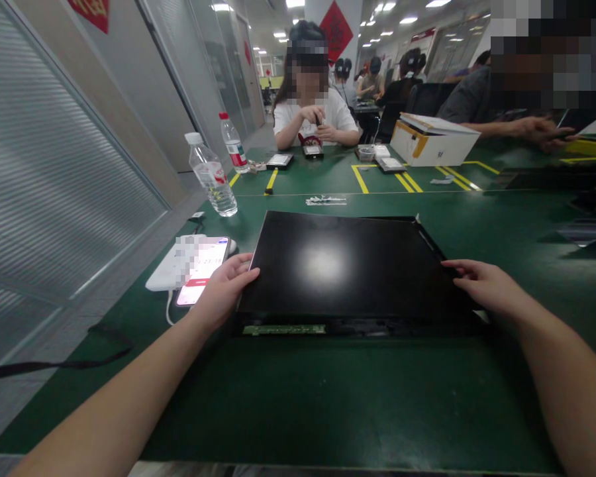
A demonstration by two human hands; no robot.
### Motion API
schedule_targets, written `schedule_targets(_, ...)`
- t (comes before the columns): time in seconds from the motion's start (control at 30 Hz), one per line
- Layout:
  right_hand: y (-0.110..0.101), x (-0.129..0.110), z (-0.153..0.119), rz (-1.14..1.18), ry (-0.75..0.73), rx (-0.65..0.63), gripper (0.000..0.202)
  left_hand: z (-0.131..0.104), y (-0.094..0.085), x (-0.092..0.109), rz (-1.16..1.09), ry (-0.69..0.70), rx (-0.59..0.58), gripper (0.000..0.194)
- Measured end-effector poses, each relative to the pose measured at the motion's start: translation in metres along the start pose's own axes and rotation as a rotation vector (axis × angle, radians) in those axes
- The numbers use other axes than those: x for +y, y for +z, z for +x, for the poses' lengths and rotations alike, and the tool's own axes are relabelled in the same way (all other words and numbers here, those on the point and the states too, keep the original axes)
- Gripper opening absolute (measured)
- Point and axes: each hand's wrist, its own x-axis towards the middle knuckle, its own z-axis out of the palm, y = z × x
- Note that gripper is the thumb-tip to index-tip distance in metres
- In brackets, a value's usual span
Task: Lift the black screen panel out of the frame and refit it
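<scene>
A glossy black screen panel (357,271) lies over a black frame (402,327), whose edges show along the front and at the upper right. Along the front edge, a green circuit strip (284,329) is visible. My left hand (231,281) grips the panel's left edge, with the thumb on top and the fingers at the side. At the right edge, my right hand (487,285) pinches the panel between thumb and fingers. The panel looks slightly raised from the frame at the left.
A lit phone (203,268) overlaps a white device (166,268) at the left. Two water bottles (214,179) (234,147) stand behind them. A person (315,99) sits across the green table (328,404). A white box (432,142) stands at the far right.
</scene>
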Motion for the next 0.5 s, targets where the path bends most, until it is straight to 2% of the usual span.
schedule_targets(0.17,0.0,0.003,0.001,-0.001,-0.012,0.01,0.052,-0.001,-0.004,0.003,0.146,0.102,0.014,0.061)
schedule_targets(0.33,-0.001,0.001,0.001,0.001,-0.001,0.043,0.049,0.002,-0.012,0.0,0.443,0.216,0.085,0.057)
schedule_targets(0.5,-0.001,-0.003,-0.004,0.122,0.064,0.045,0.053,0.007,-0.021,-0.007,0.623,0.213,0.027,0.052)
